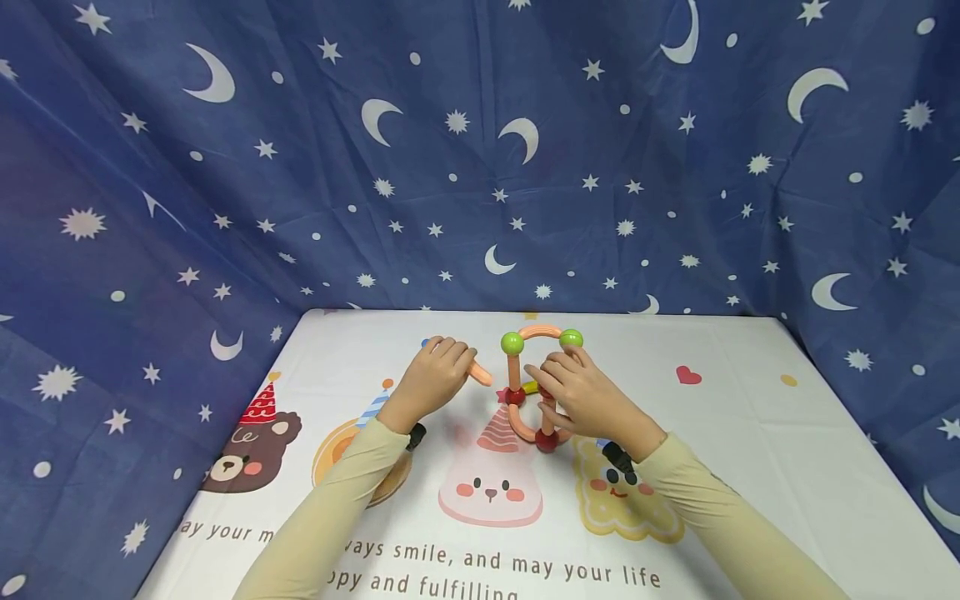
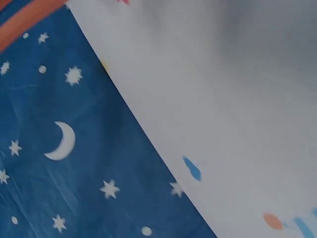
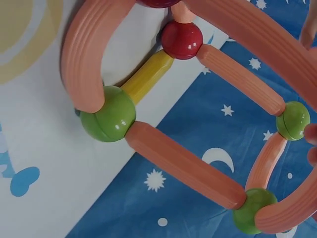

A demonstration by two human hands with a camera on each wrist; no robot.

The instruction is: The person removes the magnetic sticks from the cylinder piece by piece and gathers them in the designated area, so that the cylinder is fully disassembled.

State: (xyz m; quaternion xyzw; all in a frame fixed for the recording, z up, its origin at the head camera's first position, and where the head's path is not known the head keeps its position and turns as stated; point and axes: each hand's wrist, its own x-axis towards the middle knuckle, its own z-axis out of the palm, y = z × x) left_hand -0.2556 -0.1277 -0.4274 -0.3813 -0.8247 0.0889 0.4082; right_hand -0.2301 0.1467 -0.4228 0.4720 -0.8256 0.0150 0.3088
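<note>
Near the middle of the table, a toy frame of magnetic rods and balls point(image 3: 185, 166) stands upright, with salmon rods, green balls point(image 1: 512, 342), red balls point(image 3: 182, 39) and one yellow rod point(image 3: 147, 78). My right hand point(image 1: 585, 393) grips its right side, and some fingertips point(image 3: 311, 141) show at the edge of the right wrist view. To the left of the frame, my left hand point(image 1: 433, 379) holds a loose salmon rod point(image 1: 482, 374), whose end sticks out toward the frame. A blurred salmon bar point(image 2: 27, 22) crosses the corner of the left wrist view.
The white tablecloth point(image 1: 750, 400) carries printed cartoon figures and lettering. A blue curtain point(image 1: 480, 158) with moons and stars hangs behind the table and along its sides. Something small and blue point(image 1: 425, 342) peeks out beyond my left hand.
</note>
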